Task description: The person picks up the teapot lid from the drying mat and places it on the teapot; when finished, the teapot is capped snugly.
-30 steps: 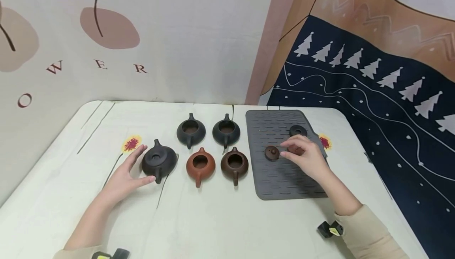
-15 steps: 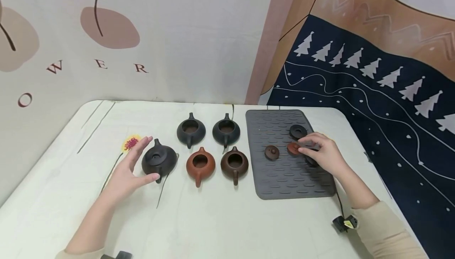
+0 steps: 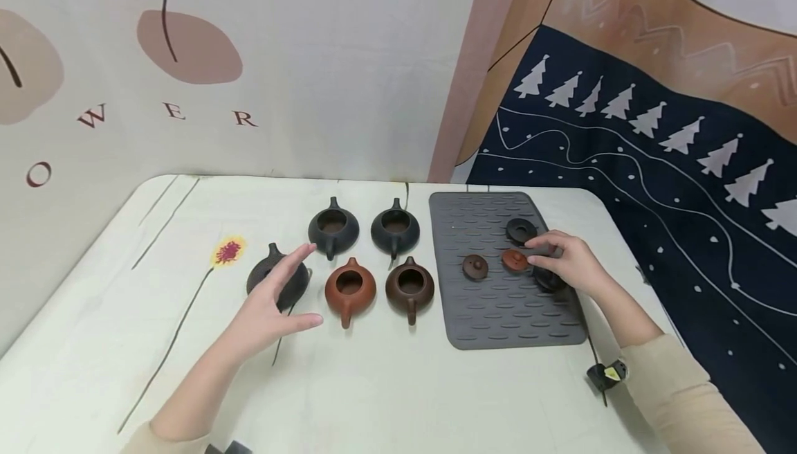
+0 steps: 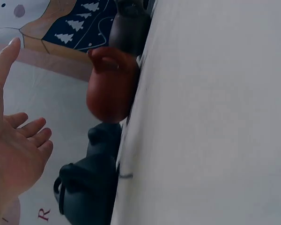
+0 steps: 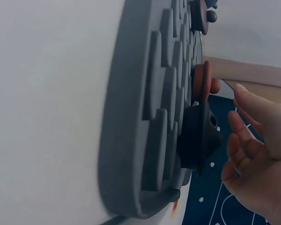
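Note:
My left hand (image 3: 264, 319), fingers spread and holding nothing, hovers in front of the black lidded teapot (image 3: 298, 288) and partly hides it. To its right stand a red clay teapot (image 3: 336, 298) and a brown one (image 3: 398, 296), both without lids. My right hand (image 3: 575, 264) is over the right side of a grey mat (image 3: 486, 329), thumb and fingers loosely apart. Its fingertips are close to a red lid (image 3: 514, 260) and a black lid (image 3: 548, 279). In the right wrist view a gap shows between the hand (image 5: 257, 154) and both lids.
Two black lidless teapots, one left (image 3: 319, 234) and one right (image 3: 382, 234), stand in the back row. A brown lid (image 3: 475, 267) and another black lid (image 3: 512, 232) lie on the mat. A printed cloth (image 3: 311, 80) hangs behind the white table (image 3: 386, 392).
My left hand has moved right, from beside the black lidded teapot to in front of it. My right hand has drawn back right from above the brown and red lids, uncovering them.

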`<state>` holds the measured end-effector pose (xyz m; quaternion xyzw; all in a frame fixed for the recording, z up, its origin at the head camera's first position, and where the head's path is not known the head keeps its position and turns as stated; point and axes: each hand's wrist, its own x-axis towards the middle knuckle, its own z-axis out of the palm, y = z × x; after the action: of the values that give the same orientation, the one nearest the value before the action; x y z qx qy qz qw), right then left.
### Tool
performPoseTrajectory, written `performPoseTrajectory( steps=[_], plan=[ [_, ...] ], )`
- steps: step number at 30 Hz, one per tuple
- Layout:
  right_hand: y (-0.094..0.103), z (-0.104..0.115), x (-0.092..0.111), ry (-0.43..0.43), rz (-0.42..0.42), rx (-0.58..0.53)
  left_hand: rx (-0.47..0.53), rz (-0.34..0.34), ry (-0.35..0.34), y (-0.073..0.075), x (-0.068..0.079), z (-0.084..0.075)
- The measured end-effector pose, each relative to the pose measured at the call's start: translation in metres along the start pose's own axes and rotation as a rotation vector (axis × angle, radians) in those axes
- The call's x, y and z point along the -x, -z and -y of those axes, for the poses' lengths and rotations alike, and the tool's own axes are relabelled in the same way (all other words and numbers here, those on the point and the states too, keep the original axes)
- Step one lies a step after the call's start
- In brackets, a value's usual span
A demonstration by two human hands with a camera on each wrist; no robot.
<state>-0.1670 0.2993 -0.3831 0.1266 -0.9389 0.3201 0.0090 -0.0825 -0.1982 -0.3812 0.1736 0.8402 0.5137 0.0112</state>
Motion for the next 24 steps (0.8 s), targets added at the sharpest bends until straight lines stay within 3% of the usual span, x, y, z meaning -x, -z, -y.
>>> performPoseTrajectory(
  steps=[11, 20, 24],
  plan=[
    [-0.004, -0.005, -0.012, -0.01, 0.106, -0.038, 0.005, 0.053, 0.075, -0.018, -0.011, 0.006],
    [-0.009, -0.008, -0.013, 0.069, 0.077, -0.103, -0.009, 0.069, 0.081, -0.031, -0.015, 0.016],
    [-0.011, -0.009, -0.014, 0.033, 0.092, -0.102, 0.006, 0.077, 0.101, -0.036, -0.016, 0.019]
  ],
)
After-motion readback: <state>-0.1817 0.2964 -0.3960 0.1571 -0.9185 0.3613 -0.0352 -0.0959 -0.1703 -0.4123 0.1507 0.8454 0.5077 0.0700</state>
